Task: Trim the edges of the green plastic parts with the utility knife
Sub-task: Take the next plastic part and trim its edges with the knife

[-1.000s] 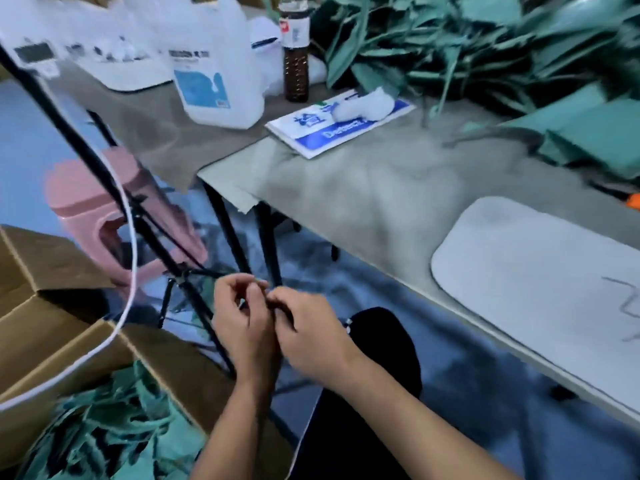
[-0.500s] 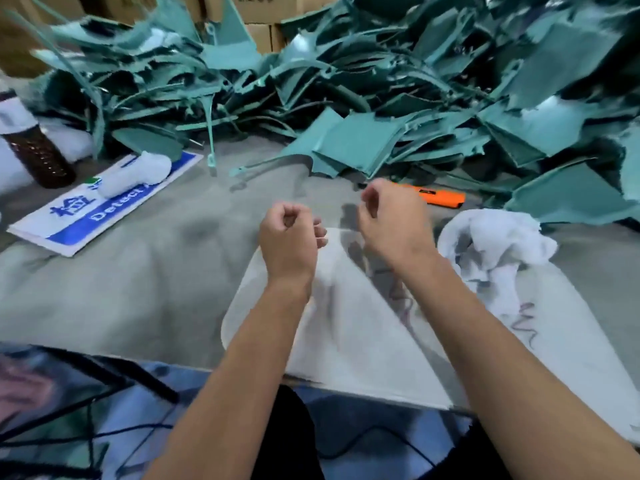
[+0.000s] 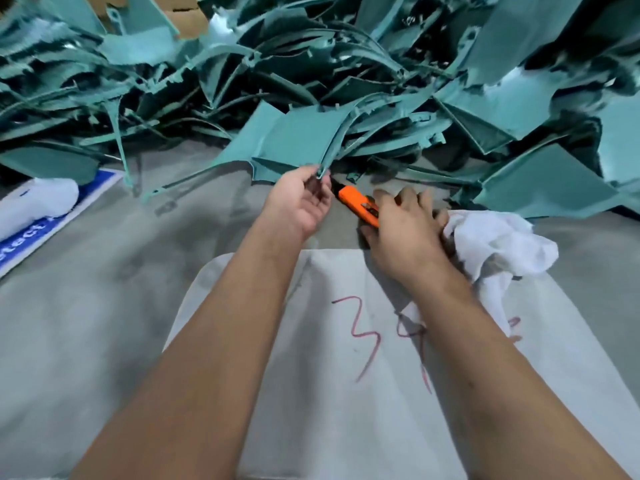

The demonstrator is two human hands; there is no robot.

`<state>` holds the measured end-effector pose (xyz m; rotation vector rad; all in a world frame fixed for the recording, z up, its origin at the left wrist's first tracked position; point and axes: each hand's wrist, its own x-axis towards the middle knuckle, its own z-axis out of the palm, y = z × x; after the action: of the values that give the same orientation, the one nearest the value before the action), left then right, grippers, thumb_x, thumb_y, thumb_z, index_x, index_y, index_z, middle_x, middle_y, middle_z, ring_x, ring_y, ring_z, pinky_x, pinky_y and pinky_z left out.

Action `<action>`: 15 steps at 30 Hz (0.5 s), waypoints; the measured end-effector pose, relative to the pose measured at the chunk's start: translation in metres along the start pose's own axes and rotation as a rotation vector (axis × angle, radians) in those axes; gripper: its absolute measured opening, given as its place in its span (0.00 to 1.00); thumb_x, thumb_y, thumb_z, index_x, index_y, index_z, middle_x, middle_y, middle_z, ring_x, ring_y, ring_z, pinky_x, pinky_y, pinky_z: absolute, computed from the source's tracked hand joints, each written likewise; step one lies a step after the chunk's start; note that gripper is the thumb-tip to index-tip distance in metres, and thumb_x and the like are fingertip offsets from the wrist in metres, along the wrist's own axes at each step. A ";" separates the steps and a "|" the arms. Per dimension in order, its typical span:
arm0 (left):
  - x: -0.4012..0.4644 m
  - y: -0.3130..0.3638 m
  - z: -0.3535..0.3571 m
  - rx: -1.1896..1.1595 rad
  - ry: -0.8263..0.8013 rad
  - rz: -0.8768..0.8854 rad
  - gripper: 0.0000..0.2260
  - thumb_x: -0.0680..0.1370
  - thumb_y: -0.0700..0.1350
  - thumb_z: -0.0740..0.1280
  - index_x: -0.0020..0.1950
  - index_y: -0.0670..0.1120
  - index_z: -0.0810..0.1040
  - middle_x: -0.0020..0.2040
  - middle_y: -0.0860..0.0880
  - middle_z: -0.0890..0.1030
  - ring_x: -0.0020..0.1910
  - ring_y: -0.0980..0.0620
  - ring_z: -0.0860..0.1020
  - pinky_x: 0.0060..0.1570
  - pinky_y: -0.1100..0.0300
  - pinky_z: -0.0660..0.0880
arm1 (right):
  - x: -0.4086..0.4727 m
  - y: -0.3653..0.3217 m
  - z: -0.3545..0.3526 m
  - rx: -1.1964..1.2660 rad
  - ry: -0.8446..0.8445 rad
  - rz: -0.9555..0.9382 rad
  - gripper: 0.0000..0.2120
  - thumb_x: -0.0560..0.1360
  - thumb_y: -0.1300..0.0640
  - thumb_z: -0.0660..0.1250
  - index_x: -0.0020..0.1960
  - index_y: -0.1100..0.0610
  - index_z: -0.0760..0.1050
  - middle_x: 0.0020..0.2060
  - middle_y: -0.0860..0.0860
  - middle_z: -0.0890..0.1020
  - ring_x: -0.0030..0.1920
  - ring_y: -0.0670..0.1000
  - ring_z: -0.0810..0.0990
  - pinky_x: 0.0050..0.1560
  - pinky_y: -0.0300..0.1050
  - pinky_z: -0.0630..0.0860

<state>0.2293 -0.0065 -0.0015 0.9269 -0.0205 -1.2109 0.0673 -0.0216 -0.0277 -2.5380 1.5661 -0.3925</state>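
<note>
Mat [image 3: 346,427], pale, with red scrawl, lies nearest on the grey table [image 3: 86,323], squarely before the person; it probably serves as the cutting surface, so parts get brought here.

Crumpled white cloth [image 3: 495,244] sits at the mat's far right corner, touching the right hand [image 3: 405,233].

Right hand is laid over the near end of the orange utility knife [image 3: 356,204], fingers spread and only loosely bent. Its grip is not yet closed on the handle; looks like a pickup just starting. Knife lies flat on the table, just at the foot of the heap, handy to the working hand.

Left hand [image 3: 298,202], palm up, pinches the near corner of a flat green plastic part [image 3: 298,140] between thumb and fingertips. Grip is clamped on that edge, likely to draw the piece out toward the mat.

Heap of green plastic parts [image 3: 433,81] fills the far side. Blue-and-white printed sheet [image 3: 52,220] far left, with a white wad on it.
</note>
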 end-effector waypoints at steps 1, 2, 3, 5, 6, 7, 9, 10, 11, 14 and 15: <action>-0.004 0.000 -0.001 0.062 -0.012 -0.018 0.10 0.84 0.40 0.63 0.44 0.40 0.75 0.28 0.46 0.79 0.21 0.55 0.77 0.22 0.68 0.72 | 0.000 -0.002 -0.001 0.001 -0.023 -0.009 0.20 0.80 0.48 0.67 0.71 0.51 0.72 0.64 0.58 0.74 0.68 0.63 0.68 0.65 0.60 0.66; -0.008 -0.001 -0.003 0.142 -0.012 -0.009 0.09 0.84 0.39 0.62 0.44 0.41 0.75 0.29 0.46 0.79 0.22 0.55 0.78 0.22 0.68 0.72 | 0.000 -0.004 -0.002 -0.013 -0.042 -0.019 0.18 0.80 0.50 0.67 0.69 0.53 0.73 0.64 0.59 0.74 0.67 0.63 0.68 0.64 0.59 0.68; -0.012 -0.002 -0.005 0.220 0.004 0.031 0.07 0.83 0.37 0.62 0.45 0.42 0.74 0.32 0.45 0.79 0.24 0.53 0.80 0.23 0.68 0.73 | 0.000 -0.005 -0.004 -0.033 -0.046 -0.028 0.18 0.80 0.53 0.67 0.69 0.54 0.73 0.64 0.59 0.75 0.67 0.63 0.69 0.63 0.58 0.69; -0.016 -0.002 -0.011 0.301 0.057 0.168 0.10 0.80 0.30 0.62 0.48 0.46 0.72 0.38 0.41 0.81 0.28 0.47 0.83 0.24 0.65 0.75 | 0.000 -0.007 -0.006 -0.046 -0.030 -0.032 0.18 0.78 0.59 0.67 0.68 0.57 0.72 0.63 0.59 0.76 0.64 0.62 0.73 0.61 0.57 0.72; -0.017 0.001 -0.015 0.315 0.076 0.212 0.13 0.79 0.28 0.63 0.50 0.47 0.71 0.40 0.39 0.81 0.30 0.46 0.83 0.26 0.65 0.75 | 0.000 -0.008 -0.007 -0.029 -0.015 -0.023 0.18 0.78 0.61 0.67 0.66 0.58 0.70 0.60 0.59 0.78 0.61 0.62 0.75 0.57 0.57 0.73; -0.018 0.003 -0.017 0.315 0.073 0.215 0.13 0.78 0.28 0.63 0.50 0.46 0.71 0.40 0.39 0.82 0.32 0.46 0.83 0.28 0.65 0.76 | -0.001 -0.008 -0.008 0.005 0.004 -0.004 0.16 0.78 0.62 0.66 0.64 0.58 0.68 0.56 0.59 0.79 0.55 0.61 0.76 0.51 0.57 0.73; -0.024 0.008 -0.019 0.290 0.013 0.098 0.07 0.80 0.32 0.64 0.45 0.42 0.73 0.36 0.42 0.81 0.31 0.52 0.81 0.33 0.68 0.75 | -0.002 -0.008 -0.010 0.071 0.054 0.058 0.13 0.79 0.63 0.65 0.61 0.58 0.65 0.48 0.57 0.77 0.46 0.60 0.72 0.43 0.54 0.69; -0.027 0.009 -0.019 0.272 -0.020 0.037 0.08 0.80 0.33 0.63 0.41 0.40 0.74 0.35 0.44 0.79 0.30 0.53 0.78 0.32 0.69 0.75 | -0.002 -0.008 -0.010 0.087 0.080 0.090 0.12 0.80 0.62 0.64 0.61 0.58 0.65 0.45 0.56 0.76 0.44 0.60 0.71 0.42 0.53 0.67; -0.029 0.010 -0.018 0.272 -0.054 -0.006 0.11 0.80 0.33 0.62 0.38 0.41 0.73 0.34 0.46 0.76 0.30 0.54 0.76 0.30 0.69 0.74 | -0.003 -0.008 -0.011 0.099 0.103 0.115 0.12 0.81 0.61 0.64 0.61 0.57 0.65 0.43 0.55 0.75 0.43 0.60 0.71 0.42 0.53 0.67; -0.034 0.005 -0.008 0.399 -0.103 -0.028 0.11 0.78 0.36 0.61 0.36 0.44 0.70 0.33 0.48 0.73 0.28 0.54 0.71 0.26 0.67 0.71 | -0.004 -0.006 -0.011 0.121 0.130 0.135 0.11 0.81 0.57 0.65 0.61 0.56 0.67 0.42 0.54 0.75 0.42 0.59 0.72 0.42 0.52 0.68; -0.035 0.004 -0.005 0.480 -0.068 -0.010 0.10 0.78 0.37 0.61 0.37 0.44 0.72 0.31 0.48 0.75 0.28 0.53 0.71 0.25 0.66 0.71 | -0.004 -0.004 -0.010 0.126 0.128 0.132 0.11 0.81 0.55 0.65 0.60 0.55 0.68 0.42 0.53 0.74 0.42 0.59 0.72 0.43 0.51 0.67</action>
<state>0.2210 0.0247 0.0141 1.3010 -0.3748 -1.2707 0.0666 -0.0161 -0.0176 -2.3425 1.6842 -0.6268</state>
